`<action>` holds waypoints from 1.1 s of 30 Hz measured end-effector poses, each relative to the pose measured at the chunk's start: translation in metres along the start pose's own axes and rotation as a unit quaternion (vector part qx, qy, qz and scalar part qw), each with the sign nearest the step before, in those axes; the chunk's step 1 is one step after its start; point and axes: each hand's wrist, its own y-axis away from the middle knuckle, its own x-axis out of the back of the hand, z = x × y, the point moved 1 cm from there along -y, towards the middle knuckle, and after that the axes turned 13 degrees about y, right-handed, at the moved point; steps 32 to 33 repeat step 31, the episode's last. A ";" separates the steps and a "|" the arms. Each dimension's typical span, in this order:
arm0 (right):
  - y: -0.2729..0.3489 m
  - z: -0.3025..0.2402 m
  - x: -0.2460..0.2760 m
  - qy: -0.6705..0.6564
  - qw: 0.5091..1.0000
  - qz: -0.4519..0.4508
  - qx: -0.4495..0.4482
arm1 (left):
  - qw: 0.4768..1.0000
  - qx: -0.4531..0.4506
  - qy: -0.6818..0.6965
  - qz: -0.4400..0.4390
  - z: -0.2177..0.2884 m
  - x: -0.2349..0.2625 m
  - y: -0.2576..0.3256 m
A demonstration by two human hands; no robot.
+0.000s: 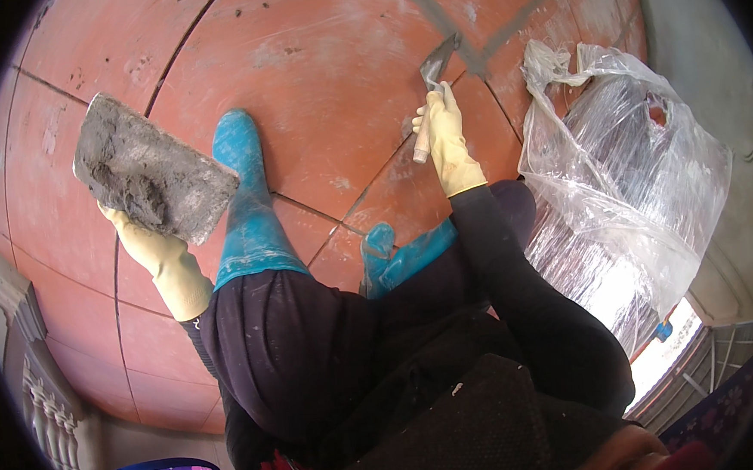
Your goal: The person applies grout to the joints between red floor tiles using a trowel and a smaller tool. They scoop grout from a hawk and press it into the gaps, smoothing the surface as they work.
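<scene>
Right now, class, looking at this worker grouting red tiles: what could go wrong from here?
1. The board heaped with wet mortar sits tilted on the left hand; the mortar could slide onto the tiles.
2. The right hand works the trowel beside the plastic bag, which might snag.
3. The blue boots stand near the joints and might smear them.

Crumpled clear plastic bag (pixel 622 168), contents unclear, lies on tiles at right.

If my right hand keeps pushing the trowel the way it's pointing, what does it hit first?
The right hand aims the trowel up the grey joint between red tiles; it likely meets that mortar line first.
</scene>
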 end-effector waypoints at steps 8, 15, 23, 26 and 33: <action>0.009 0.018 0.020 -0.041 0.999 -0.004 0.022 | 1.000 -0.018 0.012 -0.021 0.015 0.000 0.018; 0.004 0.052 0.038 -0.207 0.976 -0.072 0.023 | 0.999 -0.021 0.017 -0.024 0.012 0.003 0.012; -0.005 0.088 0.039 -0.272 0.957 -0.089 -0.043 | 0.999 -0.025 0.005 -0.022 0.014 -0.004 0.018; -0.014 0.104 0.043 -0.310 0.940 -0.140 -0.024 | 1.000 -0.013 0.006 -0.007 0.015 -0.006 0.021; -0.049 0.142 0.058 -0.310 0.921 -0.235 -0.035 | 0.998 -0.011 0.042 -0.048 0.009 0.003 0.014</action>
